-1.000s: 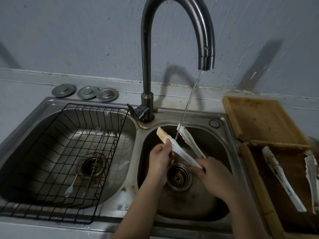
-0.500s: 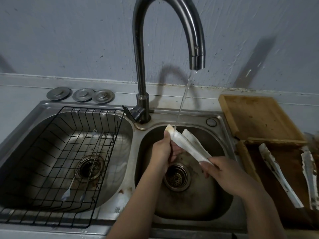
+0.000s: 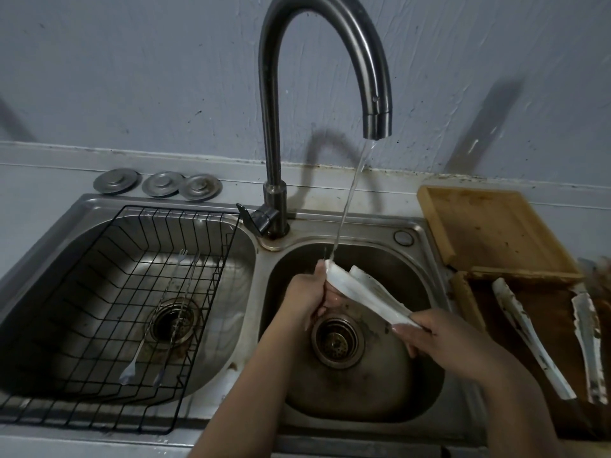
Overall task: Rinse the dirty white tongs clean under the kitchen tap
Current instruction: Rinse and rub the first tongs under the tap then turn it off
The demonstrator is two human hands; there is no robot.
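White tongs (image 3: 363, 297) were held over the right sink basin (image 3: 426, 269), their upper tip under the stream from the tap (image 3: 377, 123). The left hand (image 3: 305, 297) curled around the upper arm, apparently rubbing it; the right hand (image 3: 443, 340) pinched the hinge end. Two soiled tongs (image 3: 532, 338) lay on the wooden board (image 3: 489, 223).

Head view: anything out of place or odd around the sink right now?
Mostly on the right: a second pair of white tongs lies on the wooden board, streaked with brown grime. Brown staining also rings the right basin's drain. The stream slants from the tap but lands on the held tongs.
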